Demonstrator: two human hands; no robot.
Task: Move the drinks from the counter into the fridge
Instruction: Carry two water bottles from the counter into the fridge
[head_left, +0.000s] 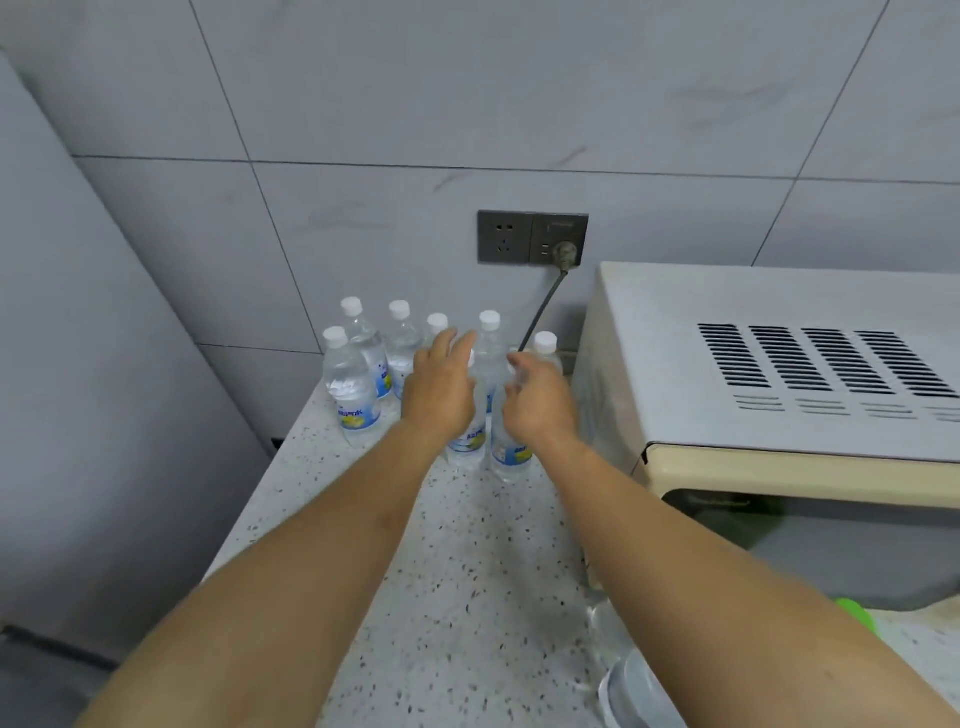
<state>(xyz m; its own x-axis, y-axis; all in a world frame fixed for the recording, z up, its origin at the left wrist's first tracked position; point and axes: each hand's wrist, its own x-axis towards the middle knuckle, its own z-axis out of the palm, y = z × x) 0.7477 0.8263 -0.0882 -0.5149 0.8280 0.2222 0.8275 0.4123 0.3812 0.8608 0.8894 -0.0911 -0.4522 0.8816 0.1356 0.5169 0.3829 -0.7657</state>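
Observation:
Several clear drink bottles with white caps and blue-yellow labels stand clustered at the back of the speckled counter. My left hand reaches over one front bottle, fingers stretched out toward the rear bottles, and hides its cap. My right hand lies over the top of the neighbouring front bottle, fingers curled round its neck. Another bottle stands free at the left front of the group. A tall grey panel rises left of the counter.
A cream microwave fills the counter's right side, close to the bottles. A wall socket with a plugged cable sits behind them. A clear plastic container lies at the lower right, near a green object.

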